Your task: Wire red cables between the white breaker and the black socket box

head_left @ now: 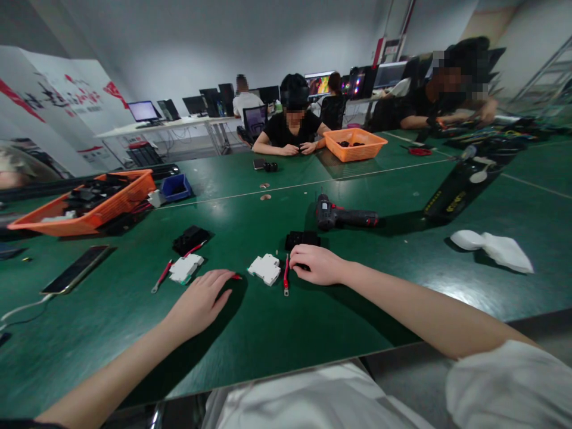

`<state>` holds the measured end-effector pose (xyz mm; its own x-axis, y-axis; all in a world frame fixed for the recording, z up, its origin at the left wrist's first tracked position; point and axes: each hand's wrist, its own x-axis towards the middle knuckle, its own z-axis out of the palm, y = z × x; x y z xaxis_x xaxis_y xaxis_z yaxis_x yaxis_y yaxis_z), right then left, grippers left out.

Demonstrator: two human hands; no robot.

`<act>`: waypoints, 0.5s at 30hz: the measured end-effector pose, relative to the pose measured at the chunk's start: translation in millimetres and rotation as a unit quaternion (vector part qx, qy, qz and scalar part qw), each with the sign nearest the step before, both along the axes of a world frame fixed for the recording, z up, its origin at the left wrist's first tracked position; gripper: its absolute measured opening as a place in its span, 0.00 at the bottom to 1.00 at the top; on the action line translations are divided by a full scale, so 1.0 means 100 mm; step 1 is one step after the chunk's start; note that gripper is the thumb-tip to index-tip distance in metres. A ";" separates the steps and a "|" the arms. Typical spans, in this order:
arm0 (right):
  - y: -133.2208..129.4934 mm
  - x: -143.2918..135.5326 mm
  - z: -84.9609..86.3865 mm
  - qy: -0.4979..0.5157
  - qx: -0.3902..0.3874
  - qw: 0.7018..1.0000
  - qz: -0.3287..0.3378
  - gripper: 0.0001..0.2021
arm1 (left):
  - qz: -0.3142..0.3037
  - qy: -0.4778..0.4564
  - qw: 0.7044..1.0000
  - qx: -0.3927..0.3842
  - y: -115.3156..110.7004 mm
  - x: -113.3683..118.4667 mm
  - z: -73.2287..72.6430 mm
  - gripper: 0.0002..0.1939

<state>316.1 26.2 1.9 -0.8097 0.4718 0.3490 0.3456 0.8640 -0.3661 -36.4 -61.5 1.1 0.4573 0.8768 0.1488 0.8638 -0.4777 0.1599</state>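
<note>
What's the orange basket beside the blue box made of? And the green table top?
The orange basket looks like satin plastic, with rows of slots in its sides. The table top looks glossy, light glaring off it; maybe rubber or plastic.

No wording can be read with certainty. Large black and red brush-style characters run across the white wall panel [74, 98] at left, too blurred to make out. Yellow lettering marks the tilted black container [465, 185] at right, also illegible. The cordless drill's [328, 213] pale label is too small to read.
</note>
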 end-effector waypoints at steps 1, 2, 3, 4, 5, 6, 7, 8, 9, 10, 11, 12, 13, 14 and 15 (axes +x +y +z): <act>0.00 0.00 0.00 0.001 -0.003 1.000 -0.001 0.06 | 0.012 0.007 1.000 -0.002 -0.07 -0.13 0.01 0.19; -0.01 0.00 0.01 0.002 -0.006 1.000 -0.002 0.06 | 0.019 0.012 1.000 -0.003 -0.14 -0.24 0.01 0.18; -0.01 0.00 0.01 0.004 -0.009 1.000 -0.003 0.06 | 0.024 0.013 1.000 -0.003 -0.22 -0.33 0.03 0.17; -0.01 0.00 0.02 0.005 -0.012 1.000 -0.004 0.07 | 0.026 0.014 1.000 -0.003 -0.29 -0.40 0.04 0.17; -0.02 0.00 0.03 0.007 -0.013 1.000 -0.005 0.07 | 0.025 0.014 1.000 -0.001 -0.35 -0.43 0.07 0.16; -0.02 -0.01 0.04 0.008 -0.014 1.000 -0.005 0.07 | 0.018 0.013 1.000 0.004 -0.40 -0.43 0.10 0.16; -0.02 -0.01 0.04 0.008 -0.013 1.000 -0.006 0.07 | 0.005 0.013 1.000 0.013 -0.44 -0.39 0.14 0.15; -0.02 -0.02 0.05 0.009 -0.012 1.000 -0.008 0.07 | -0.017 0.015 0.999 0.026 -0.47 -0.31 0.19 0.14; -0.02 -0.02 0.05 0.011 -0.011 1.000 -0.011 0.07 | -0.050 0.018 0.998 0.045 -0.48 -0.20 0.24 0.14; -0.02 -0.02 0.05 0.014 -0.010 1.000 -0.014 0.07 | -0.092 0.025 0.993 0.066 -0.48 -0.07 0.29 0.14; -0.02 -0.03 0.04 0.018 -0.009 1.000 -0.017 0.07 | -0.141 0.034 0.986 0.087 -0.46 0.09 0.34 0.14; -0.02 -0.03 0.04 0.021 -0.008 1.000 -0.018 0.08 | -0.198 0.043 0.973 0.111 -0.43 0.27 0.38 0.15; -0.01 -0.03 0.03 0.023 -0.006 1.000 -0.019 0.08 | -0.254 0.055 0.957 0.133 -0.38 0.46 0.41 0.14; -0.01 -0.02 0.02 0.024 -0.004 1.000 -0.019 0.08 | -0.305 0.069 0.937 0.158 -0.33 0.64 0.42 0.13; -0.01 -0.02 0.02 0.023 -0.002 1.000 -0.018 0.08 | -0.346 0.079 0.917 0.182 -0.27 0.82 0.42 0.11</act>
<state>313.8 25.0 3.7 -0.7745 0.5024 0.3844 0.3595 0.8496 -0.3860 46.0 -88.5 43.3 0.9265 0.2744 0.2576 0.3327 -0.9170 -0.2199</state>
